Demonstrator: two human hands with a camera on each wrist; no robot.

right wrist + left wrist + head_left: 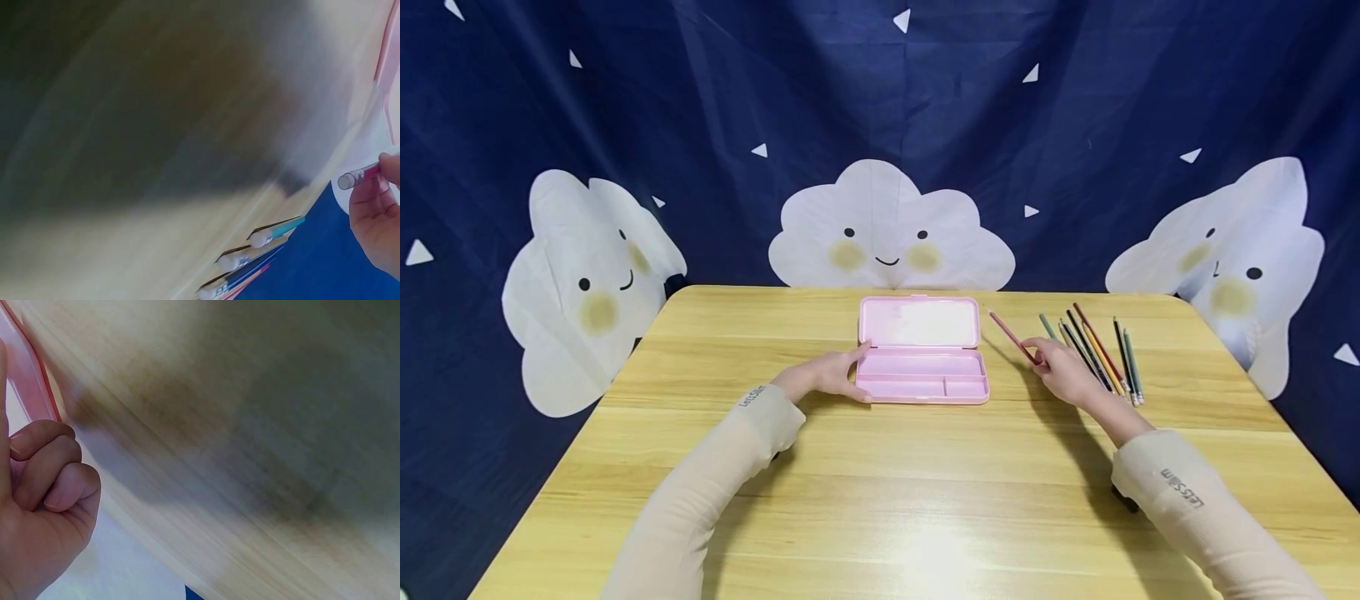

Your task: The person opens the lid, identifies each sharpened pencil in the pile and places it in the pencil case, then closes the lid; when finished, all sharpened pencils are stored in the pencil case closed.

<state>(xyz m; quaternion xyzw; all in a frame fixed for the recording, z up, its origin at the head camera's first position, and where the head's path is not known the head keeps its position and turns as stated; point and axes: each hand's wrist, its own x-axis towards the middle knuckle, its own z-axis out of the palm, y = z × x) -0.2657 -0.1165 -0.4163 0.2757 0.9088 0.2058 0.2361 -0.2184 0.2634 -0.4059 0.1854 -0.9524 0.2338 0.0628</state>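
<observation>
Your left hand (827, 375) is resting against the left end of the open pink pencil case (922, 367), thumb up by the hinge corner and the other fingers along its near-left corner; from the left wrist view the smaller fingers (53, 469) look curled in, so it's more bracing the case than grabbing it. The case sits mid-surface, closer to the far edge, with its lid tipped back. Your right hand (1063, 371) is just right of it, fingers pinched on a red pencil (1009, 335) near its eraser end, the tip pointing toward the far edge. The remaining pencils (1101, 354) lie fanned out beside that hand, toward the far-right corner. The wrist views are pretty blurry, so I can't tell exactly how tight the pinch is.
</observation>
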